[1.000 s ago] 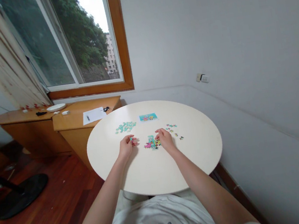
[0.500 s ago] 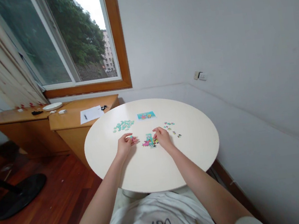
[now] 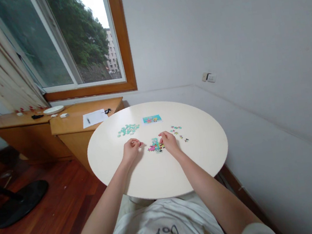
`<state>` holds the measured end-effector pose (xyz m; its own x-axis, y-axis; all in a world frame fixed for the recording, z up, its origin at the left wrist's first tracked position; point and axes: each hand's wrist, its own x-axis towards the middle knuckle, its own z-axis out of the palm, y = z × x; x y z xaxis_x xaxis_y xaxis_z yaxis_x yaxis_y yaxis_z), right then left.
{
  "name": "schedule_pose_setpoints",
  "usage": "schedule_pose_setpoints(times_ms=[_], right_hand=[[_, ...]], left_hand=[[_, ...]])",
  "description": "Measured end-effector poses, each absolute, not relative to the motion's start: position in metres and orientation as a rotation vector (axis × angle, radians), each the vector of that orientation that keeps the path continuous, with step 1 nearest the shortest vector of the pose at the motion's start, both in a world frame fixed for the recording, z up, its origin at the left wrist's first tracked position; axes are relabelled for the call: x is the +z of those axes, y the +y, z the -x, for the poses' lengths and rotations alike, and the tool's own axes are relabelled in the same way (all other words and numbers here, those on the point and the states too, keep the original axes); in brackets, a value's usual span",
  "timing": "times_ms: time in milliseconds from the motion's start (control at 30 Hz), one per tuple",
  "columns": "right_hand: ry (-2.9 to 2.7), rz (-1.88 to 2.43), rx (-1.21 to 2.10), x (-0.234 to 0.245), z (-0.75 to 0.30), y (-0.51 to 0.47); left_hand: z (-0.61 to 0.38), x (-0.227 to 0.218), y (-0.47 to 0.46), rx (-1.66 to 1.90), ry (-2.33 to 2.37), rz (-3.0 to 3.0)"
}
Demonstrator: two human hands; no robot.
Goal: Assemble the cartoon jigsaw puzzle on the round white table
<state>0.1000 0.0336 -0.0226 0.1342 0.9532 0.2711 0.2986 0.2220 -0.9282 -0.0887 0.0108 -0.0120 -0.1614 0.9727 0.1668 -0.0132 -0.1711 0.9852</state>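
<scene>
Round cream bench [image 3: 158,174], jigsaw work in the middle. Left grip [image 3: 131,148] rests on the bench w/ fingers curled together, tips closed on a tiny jigsaw piece [image 3: 140,144], barely visible, just left of the small multicoloured block of joined jigsaw pieces [image 3: 155,147]. Right grip [image 3: 169,142] sits at the block's right edge, fingertips down on it; can't tell whether it pinches anything or only presses. Farther back: loose pile of teal pieces [image 3: 128,129] on the left, small printed reference picture [image 3: 152,119] in the centre, few scattered mixed-colour pieces [image 3: 177,131] on the right, all apart from the block. In my judgement the step is fitting the held piece into the block. To do it well: right grip pins the block flat so it doesn't slide or split; turn the piece to match tab and colour vs. the reference pic before bringing it in; lay it flat on the bench, slide in from the side, press lightly. No forcing, a bad fit could lift neighbours.
</scene>
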Motion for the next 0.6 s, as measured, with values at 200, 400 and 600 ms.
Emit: schedule_pose_setpoints(times_ms=[200, 400, 600], right_hand=[[-1.392, 1.307, 0.753, -0.020, -0.100, 0.032], [-1.408, 1.315, 0.753, -0.019, -0.101, 0.030], [-1.604, 1.292, 0.536, -0.017, -0.095, 0.023]], left_hand=[[0.087, -0.009, 0.007, 1.436, 1.217, -1.296], [0.083, -0.009, 0.006, 1.384, 1.197, -1.304], [0.078, -0.011, 0.007, 1.374, 1.194, -1.365]])
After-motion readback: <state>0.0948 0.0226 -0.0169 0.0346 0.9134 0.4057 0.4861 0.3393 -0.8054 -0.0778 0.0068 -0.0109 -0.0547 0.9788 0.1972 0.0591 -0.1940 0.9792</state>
